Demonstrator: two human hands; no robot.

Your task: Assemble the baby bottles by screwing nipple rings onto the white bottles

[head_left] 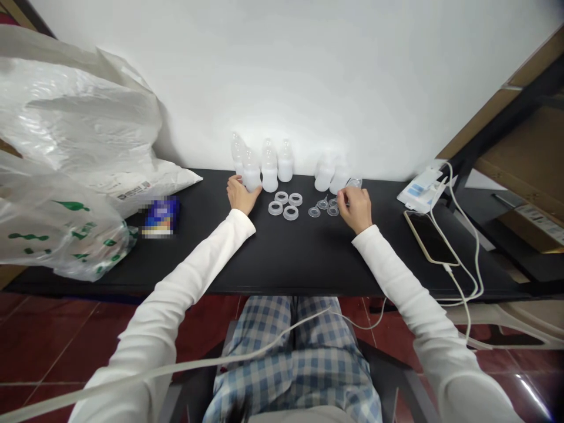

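Several translucent white baby bottles [269, 167] stand in a row at the back of the black table [286, 252], by the white wall. My left hand [240, 194] curls around the base of one capped bottle [251, 172] at the left of the row. Three clear screw rings [285, 205] lie in front of the bottles. To their right lie a few clear silicone teats [321, 207]. My right hand [356, 207] pinches at one of these teats, fingers closed. Two uncapped bottles [331, 175] stand just behind that hand.
Large white plastic bags [66, 170] fill the left end of the table, with a small blue packet [161, 215] beside them. A phone [429, 236] on a white cable and a white box [422, 189] lie at the right. Wooden shelving stands further right.
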